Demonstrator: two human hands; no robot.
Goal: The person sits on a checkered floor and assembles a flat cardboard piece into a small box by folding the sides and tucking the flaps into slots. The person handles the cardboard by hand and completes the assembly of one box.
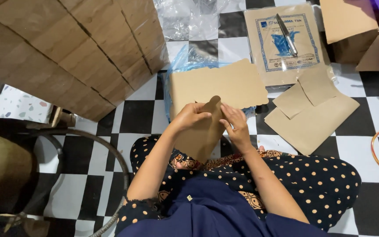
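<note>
I sit on the checkered floor (pixel 141 116) with a brown paper cut-out (pixel 202 131) held above my lap, both hands closed on it. My left hand (pixel 190 116) has its grip folded over the left edge near the top; my right hand (pixel 235 125) pinches the right edge, fingers flat on the paper. To fold it cleanly, I judge I should keep both thumbs on the crease line and press evenly, so the edges meet without skewing. The piece's long axis runs from my knees away from me, leaning slightly right, its rounded tab pointing away toward the stack.

Just beyond lies a stack of cut brown sheets (pixel 224 83) on blue plastic wrap (pixel 185 61). To the right are folded paper envelopes (pixel 316 116). Farther off, a knife (pixel 287 35) rests on a wrapped pack of paper (pixel 281 66); cardboard boxes (pixel 66 48) stand on the left.
</note>
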